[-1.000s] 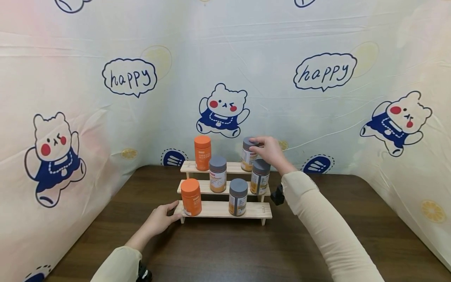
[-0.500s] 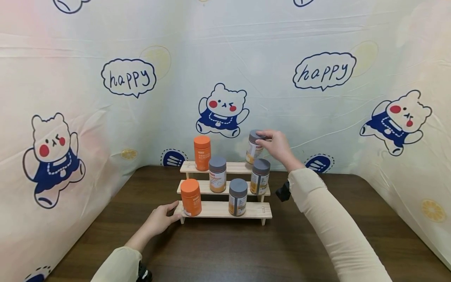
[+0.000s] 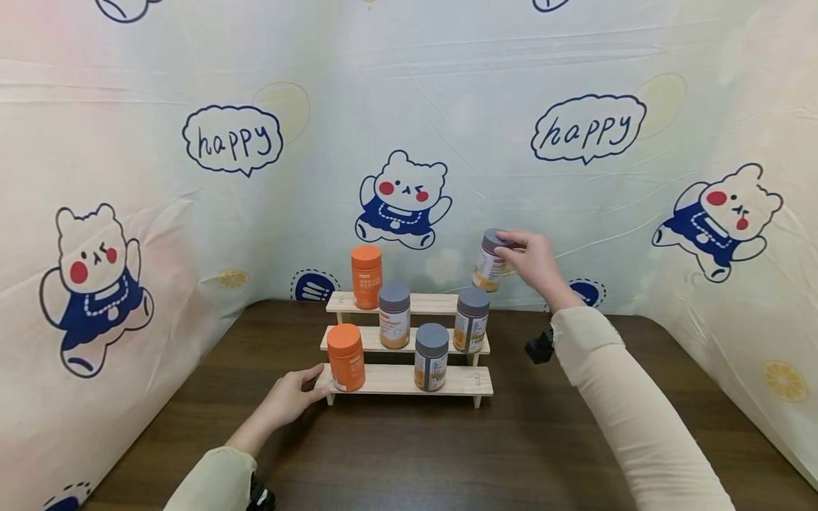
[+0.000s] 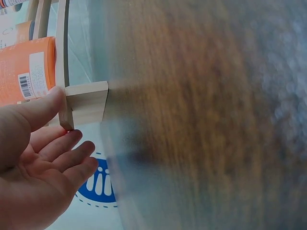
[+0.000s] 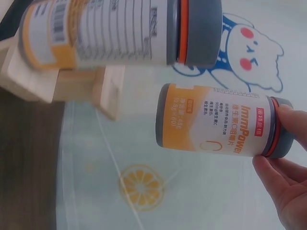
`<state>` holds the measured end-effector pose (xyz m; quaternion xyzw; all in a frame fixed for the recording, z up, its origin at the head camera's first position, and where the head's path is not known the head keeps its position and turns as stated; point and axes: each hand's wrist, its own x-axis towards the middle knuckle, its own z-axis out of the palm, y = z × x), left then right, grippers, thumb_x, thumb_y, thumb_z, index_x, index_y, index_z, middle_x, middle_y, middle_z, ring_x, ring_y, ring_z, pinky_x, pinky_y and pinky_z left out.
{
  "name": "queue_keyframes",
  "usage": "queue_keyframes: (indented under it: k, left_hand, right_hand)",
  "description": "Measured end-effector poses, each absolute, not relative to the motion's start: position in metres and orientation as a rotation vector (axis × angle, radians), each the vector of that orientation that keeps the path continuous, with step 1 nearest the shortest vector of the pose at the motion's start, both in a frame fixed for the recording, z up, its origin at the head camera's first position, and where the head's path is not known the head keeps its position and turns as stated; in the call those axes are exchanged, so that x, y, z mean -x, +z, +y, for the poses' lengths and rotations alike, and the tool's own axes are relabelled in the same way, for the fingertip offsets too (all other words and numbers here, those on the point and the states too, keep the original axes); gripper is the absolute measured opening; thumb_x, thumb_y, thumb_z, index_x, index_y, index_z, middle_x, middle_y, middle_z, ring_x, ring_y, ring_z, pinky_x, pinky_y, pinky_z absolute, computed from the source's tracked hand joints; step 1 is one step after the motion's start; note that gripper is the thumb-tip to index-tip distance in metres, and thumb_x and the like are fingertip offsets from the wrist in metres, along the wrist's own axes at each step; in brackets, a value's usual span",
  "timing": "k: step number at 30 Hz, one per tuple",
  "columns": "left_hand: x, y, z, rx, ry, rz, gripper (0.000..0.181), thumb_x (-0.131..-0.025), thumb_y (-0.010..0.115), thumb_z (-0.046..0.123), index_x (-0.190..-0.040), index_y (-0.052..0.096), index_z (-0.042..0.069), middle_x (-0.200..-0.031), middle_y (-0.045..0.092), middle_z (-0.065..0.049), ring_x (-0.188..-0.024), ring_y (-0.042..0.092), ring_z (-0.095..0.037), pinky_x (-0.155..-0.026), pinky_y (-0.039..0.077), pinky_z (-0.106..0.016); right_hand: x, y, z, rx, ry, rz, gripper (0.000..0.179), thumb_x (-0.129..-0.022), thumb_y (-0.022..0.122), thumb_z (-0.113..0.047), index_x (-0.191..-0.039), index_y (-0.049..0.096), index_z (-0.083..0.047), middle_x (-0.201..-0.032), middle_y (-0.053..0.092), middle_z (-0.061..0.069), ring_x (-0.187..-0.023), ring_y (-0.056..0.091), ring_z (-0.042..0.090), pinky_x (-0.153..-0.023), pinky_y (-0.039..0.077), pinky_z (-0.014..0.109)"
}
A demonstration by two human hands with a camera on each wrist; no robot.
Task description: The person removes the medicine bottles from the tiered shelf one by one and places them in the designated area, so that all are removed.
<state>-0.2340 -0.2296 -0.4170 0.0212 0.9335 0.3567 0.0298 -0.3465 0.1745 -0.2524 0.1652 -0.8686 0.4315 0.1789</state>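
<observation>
My right hand (image 3: 533, 264) pinches the grey lid of a supplement bottle (image 3: 489, 264), held in the air to the right of the top tier. Its white and orange label faces the right wrist view, with thumb and fingers on either side of the lid. My left hand (image 3: 290, 399) grips the left end of the lowest board of a three-tier wooden rack (image 3: 396, 381), thumb above and fingertips at the board's edge in the left wrist view. Beside that thumb stands an orange bottle (image 3: 346, 358) on the lowest tier.
Another orange bottle (image 3: 367, 277) stands on the top tier. On the middle tier are two grey-lidded bottles, one near the centre (image 3: 394, 316) and one at the right end (image 3: 471, 321). A further grey-lidded bottle (image 3: 431, 358) occupies the lowest tier. A printed cloth (image 3: 409, 106) encloses the brown table (image 3: 409, 454).
My right hand has lifted the grey-lidded bottle off the right of the top tier and carried it up and rightward, past the rack's end. The left hand stays in place.
</observation>
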Motion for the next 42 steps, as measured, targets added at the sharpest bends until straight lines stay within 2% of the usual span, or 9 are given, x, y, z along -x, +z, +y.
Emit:
queue_keyframes:
  k: [9,15,29,42]
  left_hand:
    - [0.234,-0.417,-0.230,-0.076,1.103,2.881,0.061,-0.088,0.063,0.027,-0.137,0.040,-0.002,-0.132,0.042,-0.028,-0.121,0.039,-0.042,-0.092,0.035,-0.057]
    - [0.234,-0.418,-0.230,-0.074,1.103,2.883,0.060,-0.089,0.062,0.026,-0.137,0.040,-0.002,-0.133,0.042,-0.028,-0.121,0.039,-0.042,-0.092,0.035,-0.058]
    - [0.235,-0.417,-0.230,-0.082,1.092,2.894,0.060,-0.088,0.063,0.027,-0.136,0.041,-0.003,-0.132,0.043,-0.027,-0.121,0.039,-0.041,-0.093,0.035,-0.057]
    - [0.234,-0.416,-0.230,-0.132,1.052,2.920,0.060,-0.089,0.062,0.029,-0.135,0.042,-0.003,-0.129,0.046,-0.028,-0.119,0.041,-0.043,-0.090,0.037,-0.056]
  right_hand:
    - [0.343,-0.260,0.199,-0.422,1.186,-2.474,0.039,-0.091,0.060,-0.016,-0.127,0.055,-0.002,-0.135,0.044,0.019,-0.114,0.049,0.034,-0.085,0.046,0.046]
    - [0.342,-0.270,0.211,-0.403,1.142,-2.468,0.037,-0.090,0.060,-0.014,-0.124,0.056,0.000,-0.130,0.048,0.021,-0.111,0.051,0.036,-0.084,0.046,0.048]
    - [0.341,-0.312,0.234,-0.359,1.105,-2.512,0.037,-0.090,0.062,-0.014,-0.122,0.057,0.004,-0.123,0.051,0.024,-0.106,0.054,0.038,-0.081,0.048,0.048]
    - [0.336,-0.349,0.244,-0.324,1.089,-2.551,0.035,-0.090,0.060,-0.014,-0.121,0.058,0.005,-0.126,0.049,0.026,-0.106,0.053,0.040,-0.080,0.048,0.048]
